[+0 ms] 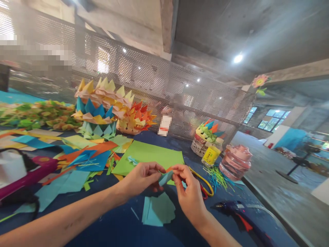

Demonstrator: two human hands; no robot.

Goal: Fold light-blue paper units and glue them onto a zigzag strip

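Between my two hands is a small piece of light blue paper (166,178), curved or folded. My left hand (146,175) pinches its left side, and my right hand (184,180) pinches the right side near its top. A bit of orange shows just above the piece; I cannot make out what it is. Below them, a small stack of light blue paper pieces (158,209) lies on the dark blue table. Behind the hands lies a green paper sheet (154,154) with a small folded light blue piece (132,160) on it. Scissors (209,187) with yellow and red handles lie beside my right hand.
A blue glue gun (239,209) lies at right. Behind it are paper shreds (221,176), a pink bottle (235,161) and a yellow-labelled bottle (212,152). Coloured paper scraps (89,159) and a magenta tool (38,171) fill the left; folded-paper crowns (100,109) stand behind.
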